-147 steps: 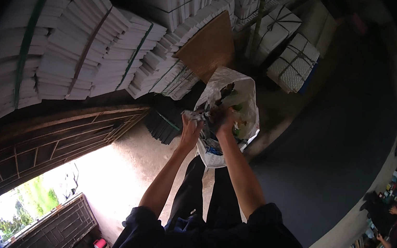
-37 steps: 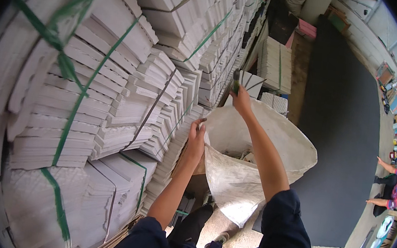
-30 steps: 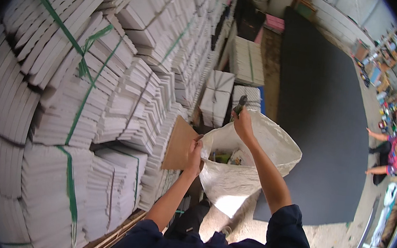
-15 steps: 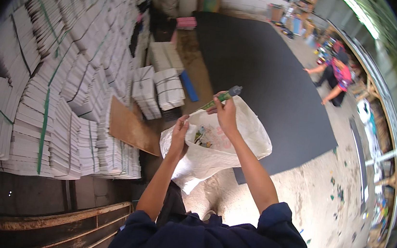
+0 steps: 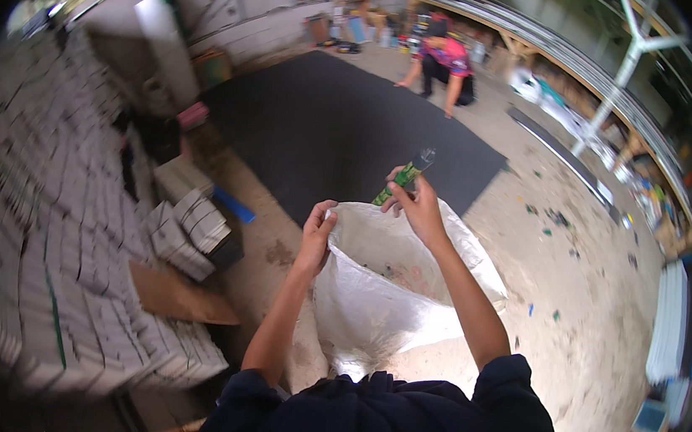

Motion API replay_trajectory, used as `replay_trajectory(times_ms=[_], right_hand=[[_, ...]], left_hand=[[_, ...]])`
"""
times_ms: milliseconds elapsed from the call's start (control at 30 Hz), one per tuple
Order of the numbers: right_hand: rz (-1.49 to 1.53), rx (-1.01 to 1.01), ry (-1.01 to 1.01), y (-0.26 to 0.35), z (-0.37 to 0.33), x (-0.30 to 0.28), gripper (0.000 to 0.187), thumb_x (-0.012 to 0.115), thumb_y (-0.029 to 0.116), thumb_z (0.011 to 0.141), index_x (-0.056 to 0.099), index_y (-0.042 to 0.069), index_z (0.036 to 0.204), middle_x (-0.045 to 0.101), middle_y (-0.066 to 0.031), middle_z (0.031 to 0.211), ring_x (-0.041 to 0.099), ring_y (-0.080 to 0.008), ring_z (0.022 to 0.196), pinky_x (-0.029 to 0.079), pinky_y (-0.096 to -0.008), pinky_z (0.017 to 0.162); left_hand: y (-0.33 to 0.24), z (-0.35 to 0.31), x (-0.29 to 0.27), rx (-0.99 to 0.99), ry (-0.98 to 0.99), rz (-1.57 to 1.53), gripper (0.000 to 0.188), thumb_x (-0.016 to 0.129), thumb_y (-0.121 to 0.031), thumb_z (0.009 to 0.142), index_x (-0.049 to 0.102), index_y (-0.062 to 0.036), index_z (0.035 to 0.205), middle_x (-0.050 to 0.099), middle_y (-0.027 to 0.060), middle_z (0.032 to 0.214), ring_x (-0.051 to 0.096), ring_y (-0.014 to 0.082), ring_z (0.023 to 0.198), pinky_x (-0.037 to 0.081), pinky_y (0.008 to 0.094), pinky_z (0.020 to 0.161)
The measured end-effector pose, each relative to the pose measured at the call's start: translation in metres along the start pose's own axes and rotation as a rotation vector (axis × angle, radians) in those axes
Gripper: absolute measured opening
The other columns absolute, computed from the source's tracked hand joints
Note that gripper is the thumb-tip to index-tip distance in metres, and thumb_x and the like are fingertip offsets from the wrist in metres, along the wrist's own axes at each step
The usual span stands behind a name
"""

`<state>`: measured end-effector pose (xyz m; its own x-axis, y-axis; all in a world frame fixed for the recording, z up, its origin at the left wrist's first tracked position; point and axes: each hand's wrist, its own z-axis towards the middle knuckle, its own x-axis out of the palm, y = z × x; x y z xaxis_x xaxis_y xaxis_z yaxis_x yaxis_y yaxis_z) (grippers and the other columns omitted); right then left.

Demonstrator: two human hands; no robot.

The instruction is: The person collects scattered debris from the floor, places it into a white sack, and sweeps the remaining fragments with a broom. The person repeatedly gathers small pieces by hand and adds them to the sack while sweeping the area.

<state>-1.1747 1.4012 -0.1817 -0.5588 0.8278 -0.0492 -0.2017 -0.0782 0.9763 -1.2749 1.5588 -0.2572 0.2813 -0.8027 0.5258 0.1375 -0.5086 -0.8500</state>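
Note:
A large white woven sack stands wide-mouthed in front of me, with a few small bits deep inside it that I cannot make out. My left hand is closed on the near-left part of its rim. Above the far side of the mouth, my right hand grips a slim green printed tube with a dark grey, partly see-through end pointing up and to the right. The tube's lower end is partly covered by my fingers.
A big black sheet covers the floor ahead; a person crouches at its far right edge. Strapped stacks of white slabs fill the left, beside a brown board. Dark scraps litter the floor at right.
My view has swung to the right, so the stacks and black sheet sit further left. The sack hangs more upright, and the tube is still in my right hand above it.

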Motion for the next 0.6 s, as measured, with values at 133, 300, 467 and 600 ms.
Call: replay_trajectory(times_ms=[133,300,467,600], right_hand=[[-0.505,-0.235,-0.415,0.002,-0.04,-0.083,0.015,0.053,0.013,0.084,0.05,0.003,0.094,0.048,-0.0031,0.071,0.044,-0.0082,0.048,0.037,-0.0221,0.045],[-0.258,0.276,-0.623,0.037,-0.123,-0.178,0.018,0.052,0.012,0.084,0.048,0.005,0.099,0.051,-0.0042,0.063,0.057,-0.0137,0.065,0.045,-0.0256,0.057],[0.255,0.256,-0.651,0.024,-0.218,-0.289,0.028,0.036,0.021,0.088,0.043,-0.001,0.103,0.058,-0.0204,0.082,0.059,-0.0275,0.089,0.046,-0.0313,0.082],[0.313,0.33,-0.82,0.028,-0.28,-0.374,0.044,0.031,0.044,0.087,0.043,0.002,0.09,0.057,-0.0209,0.085,0.058,-0.0299,0.091,0.043,-0.0309,0.088]], left_hand=[[0.049,0.017,0.074,-0.082,0.183,-0.033,0.02,0.047,-0.011,0.086,0.045,-0.0057,0.105,0.047,0.0031,0.095,0.047,0.0096,0.085,0.042,0.0235,0.073],[0.134,0.022,0.167,-0.226,0.328,-0.107,0.02,0.046,-0.009,0.086,0.045,-0.0058,0.105,0.046,0.0037,0.095,0.047,0.0108,0.084,0.041,0.0237,0.073],[0.24,0.031,0.237,-0.263,0.391,-0.018,0.016,0.047,-0.006,0.084,0.048,-0.006,0.1,0.047,0.0044,0.097,0.045,0.0116,0.086,0.037,0.024,0.078],[0.302,0.035,0.307,-0.199,0.406,0.036,0.014,0.048,-0.003,0.082,0.049,-0.0053,0.096,0.049,0.0034,0.096,0.043,0.0121,0.092,0.034,0.0248,0.082]])
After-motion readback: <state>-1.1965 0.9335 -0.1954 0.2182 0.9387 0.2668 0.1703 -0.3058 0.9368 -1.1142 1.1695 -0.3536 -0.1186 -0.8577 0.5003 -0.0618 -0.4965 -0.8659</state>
